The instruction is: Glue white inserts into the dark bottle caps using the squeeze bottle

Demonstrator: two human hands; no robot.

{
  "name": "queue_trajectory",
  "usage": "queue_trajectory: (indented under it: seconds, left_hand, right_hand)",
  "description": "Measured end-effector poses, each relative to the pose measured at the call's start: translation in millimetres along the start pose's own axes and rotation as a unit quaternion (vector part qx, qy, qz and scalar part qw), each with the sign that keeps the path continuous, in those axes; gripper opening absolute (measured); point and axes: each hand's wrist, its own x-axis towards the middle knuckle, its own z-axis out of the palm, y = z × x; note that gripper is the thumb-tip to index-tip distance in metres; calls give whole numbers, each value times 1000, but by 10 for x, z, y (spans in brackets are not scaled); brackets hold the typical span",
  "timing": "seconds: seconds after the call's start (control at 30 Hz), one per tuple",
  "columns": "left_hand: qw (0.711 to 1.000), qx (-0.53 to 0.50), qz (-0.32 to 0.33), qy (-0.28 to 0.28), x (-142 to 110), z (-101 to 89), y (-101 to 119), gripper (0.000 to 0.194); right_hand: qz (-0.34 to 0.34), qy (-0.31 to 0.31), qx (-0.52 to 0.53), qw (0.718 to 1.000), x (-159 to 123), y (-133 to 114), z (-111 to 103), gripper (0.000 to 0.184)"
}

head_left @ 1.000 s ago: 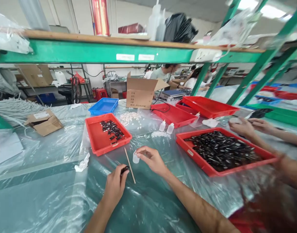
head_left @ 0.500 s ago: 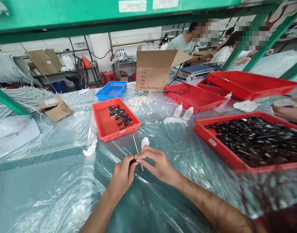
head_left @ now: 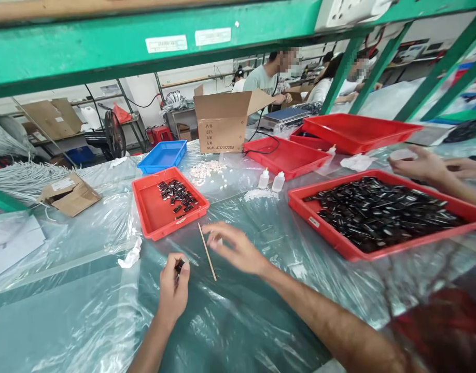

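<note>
While the left hand pinches a small, glossy black piece between thumb and fingers, a thin, pale wooden stick lies on the clear plastic sheet between both hands. The right hand curves loosely near the stick's far end; whether it grips the half-hidden whitish object, perhaps a bottle, I cannot tell.

Cannot make out black piece, mostly covered by left hand, nor white item behind right hand; lose co-worker's forearm past right edge.
</note>
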Motion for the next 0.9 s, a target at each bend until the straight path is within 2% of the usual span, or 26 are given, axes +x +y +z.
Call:
queue_trajectory:
  seconds: [0.07, 0.13, 0.2, 0.3, 0.43, 0.57, 0.67, 0.77, 0.9]
  left_hand:
    - [1000, -4, 2, -31, 25, 12, -10, 25]
    - [998, -7, 6, -56, 24, 39, -14, 30]
    - [997, -9, 9, -71, 14, 63, -8, 31]
    - [997, -8, 13, -81, 11, 73, 19, 27]
    - [997, 4, 11, -82, 16, 71, 45, 23]
    - [995, 15, 15, -97, -11, 104, 16, 23]
    - [993, 20, 16, -115, -46, 137, -25, 21]
    - [992, 25, 16, -124, -80, 167, -61, 19]
    - [995, 28, 10, -99, -121, 206, -92, 18]
  right_hand:
    - [75, 85, -55, 992, 94, 372, -282, 37]
    - [149, 136, -114, 973, 152, 737, -572, 31]
    - [214, 153, -160, 951, 182, 1024, -783, 27]
    - [280, 151, -212, 924, 236, 1271, -883, 34]
    - [327, 135, -262, 898, 375, 1398, -823, 38]
    - [351, 117, -296, 881, 479, 1466, -807, 30]
    - [342, 116, -303, 882, 494, 1477, -794, 20]
    - [327, 133, -290, 889, 489, 1456, -771, 19]
    - [291, 184, -238, 908, 487, 1364, -776, 23]
